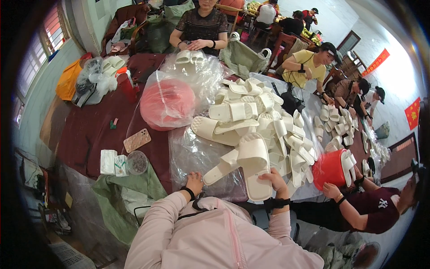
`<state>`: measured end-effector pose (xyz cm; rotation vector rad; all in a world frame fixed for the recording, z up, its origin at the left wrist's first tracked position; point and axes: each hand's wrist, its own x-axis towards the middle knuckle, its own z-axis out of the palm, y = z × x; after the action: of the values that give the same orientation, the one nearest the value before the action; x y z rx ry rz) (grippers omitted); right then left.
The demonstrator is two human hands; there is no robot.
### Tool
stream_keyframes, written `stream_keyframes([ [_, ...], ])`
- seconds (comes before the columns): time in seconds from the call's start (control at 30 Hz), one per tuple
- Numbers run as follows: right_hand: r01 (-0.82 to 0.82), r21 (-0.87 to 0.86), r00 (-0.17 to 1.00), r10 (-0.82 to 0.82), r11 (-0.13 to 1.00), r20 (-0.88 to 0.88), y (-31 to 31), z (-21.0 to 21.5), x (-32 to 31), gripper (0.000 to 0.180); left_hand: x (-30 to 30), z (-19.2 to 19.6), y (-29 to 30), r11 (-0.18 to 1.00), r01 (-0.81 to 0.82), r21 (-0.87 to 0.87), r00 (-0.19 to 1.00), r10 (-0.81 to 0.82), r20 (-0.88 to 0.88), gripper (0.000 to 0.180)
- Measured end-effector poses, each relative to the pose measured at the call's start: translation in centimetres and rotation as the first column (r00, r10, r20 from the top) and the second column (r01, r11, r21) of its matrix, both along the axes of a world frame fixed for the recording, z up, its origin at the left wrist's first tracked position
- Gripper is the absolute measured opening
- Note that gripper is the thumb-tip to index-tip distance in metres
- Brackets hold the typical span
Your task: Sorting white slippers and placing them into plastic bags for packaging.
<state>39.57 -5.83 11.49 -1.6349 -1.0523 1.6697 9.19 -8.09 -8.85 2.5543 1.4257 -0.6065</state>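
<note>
My right hand (275, 180) grips a white slide slipper (253, 163) by its sole, near the heel end. The slipper stands over the near edge of the table, its broad ribbed strap facing up. Beneath its strap side, another white slipper (220, 168) points left, with its end close to my left hand. On the plastic-covered table edge rests my left hand (194, 184), fingers extended and holding nothing. Just beyond, a large heap of white slippers (230, 112) spreads to the right.
Left lie a phone (137, 140), a clear round tub (137, 162), white packets (108, 162) and a green sack (121, 201). A pink bundle in clear plastic (166, 104) sits farther back. Co-workers surround the table; one at right holds a red bucket (329, 169).
</note>
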Motion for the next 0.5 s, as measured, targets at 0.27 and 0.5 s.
stream_keyframes([
  [0.27,0.075,0.015,0.958,-0.068,0.997,-0.277,0.1,1.8,-1.2,0.031,0.0,-1.4,0.4,0.999,-0.024,-0.035,0.997,0.026,0.076,0.057],
  [0.5,-0.291,0.097,0.874,0.223,0.952,0.433,3.1,-5.8,-0.3,0.031,0.5,-0.7,0.2,0.998,-0.022,-0.058,0.999,0.023,0.022,0.064],
])
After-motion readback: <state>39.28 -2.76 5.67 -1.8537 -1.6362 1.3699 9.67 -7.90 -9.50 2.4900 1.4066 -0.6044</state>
